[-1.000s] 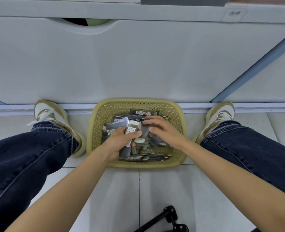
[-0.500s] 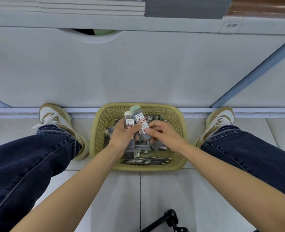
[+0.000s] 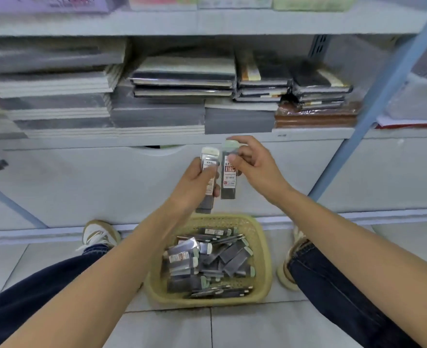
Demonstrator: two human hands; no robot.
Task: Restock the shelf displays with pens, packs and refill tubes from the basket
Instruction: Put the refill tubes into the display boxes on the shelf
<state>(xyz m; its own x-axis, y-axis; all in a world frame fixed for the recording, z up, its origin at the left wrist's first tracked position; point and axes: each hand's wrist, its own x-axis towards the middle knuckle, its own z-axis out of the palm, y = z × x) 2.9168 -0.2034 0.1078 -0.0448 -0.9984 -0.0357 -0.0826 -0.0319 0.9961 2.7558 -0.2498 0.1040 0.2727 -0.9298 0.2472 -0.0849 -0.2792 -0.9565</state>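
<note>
Left grip point(image 3: 195, 183) clasps a small bundle of white-capped refill tubes point(image 3: 209, 153) upright above the basket point(image 3: 264, 247). Just beside it, the right grip point(image 3: 255, 167) pinches a green-capped refill tube point(image 3: 228, 183) near its top, hanging upright. More tubes point(image 3: 207, 262) lie heaped in the basket on the floor point(image 3: 157, 327), below the notebook shelf point(image 3: 157, 140).

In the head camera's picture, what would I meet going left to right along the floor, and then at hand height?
Floor: left shoe → yellow basket → right shoe. Hand height: left hand gripping a refill tube → second refill tube → right hand pinching it.
</note>
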